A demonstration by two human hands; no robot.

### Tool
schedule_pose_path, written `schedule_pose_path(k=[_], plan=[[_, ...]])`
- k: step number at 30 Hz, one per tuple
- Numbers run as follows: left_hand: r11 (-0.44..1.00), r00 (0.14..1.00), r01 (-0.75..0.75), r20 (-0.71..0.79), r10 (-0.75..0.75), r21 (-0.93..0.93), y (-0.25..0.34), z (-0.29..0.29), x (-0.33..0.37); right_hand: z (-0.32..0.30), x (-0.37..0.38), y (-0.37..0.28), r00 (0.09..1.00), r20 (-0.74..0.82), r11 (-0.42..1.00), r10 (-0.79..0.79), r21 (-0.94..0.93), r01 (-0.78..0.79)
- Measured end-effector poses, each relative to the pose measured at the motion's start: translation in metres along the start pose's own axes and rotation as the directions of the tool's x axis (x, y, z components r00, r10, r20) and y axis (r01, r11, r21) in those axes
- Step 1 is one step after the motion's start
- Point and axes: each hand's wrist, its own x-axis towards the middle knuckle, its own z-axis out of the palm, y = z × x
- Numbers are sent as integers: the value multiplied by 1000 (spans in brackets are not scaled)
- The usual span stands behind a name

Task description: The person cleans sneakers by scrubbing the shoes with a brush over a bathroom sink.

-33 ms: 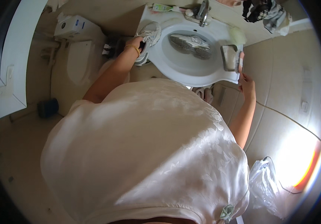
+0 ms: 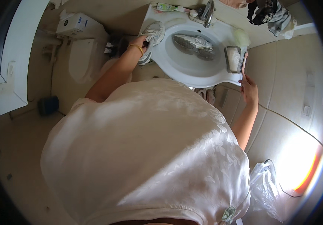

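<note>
My left hand (image 2: 141,43) grips a white and grey sneaker (image 2: 155,33) by its opening, at the left edge of the washbasin (image 2: 169,67). Its mate, another sneaker (image 2: 193,45), lies in the water inside the bowl. At the basin's right edge my right hand (image 2: 248,88) is closed around the handle of a pink brush (image 2: 245,63). The brush's bristles face left, against or very near a white block that looks like soap (image 2: 233,59) in a rectangular dish (image 2: 227,56). Whether bristles and block touch, I cannot tell.
Behind the bowl stands a chrome faucet (image 2: 208,15), with a green toothpaste tube (image 2: 166,7) left of it. A pale green scrubber (image 2: 241,37) sits at the back right corner. The toilet (image 2: 82,60) is to the left; a clear plastic bag (image 2: 264,187) lies low on the right.
The brush has turned slightly in my right hand, its bristles now beside the white block. The whole view has shifted a little. My left hand keeps its hold on the sneaker.
</note>
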Motion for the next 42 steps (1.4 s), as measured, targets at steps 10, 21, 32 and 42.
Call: schedule_pose_path(k=[10,21,32,42], plan=[[898,966,233,194,-170,-374,5,0,14,111,-32,-5,642,766,832,-40,381,-403],[876,966,194,242,-92,-442,-18,11,23,218,-43,-45,790,607,979,-86,-95,180],[805,925,155,371,86,-572,-21,17,0,260,-35,-51,658,552,351,-512,-564,747],[818,962,154,274,5,-555,-27,19,23,281,-40,-59,711,637,227,-298,-676,701]])
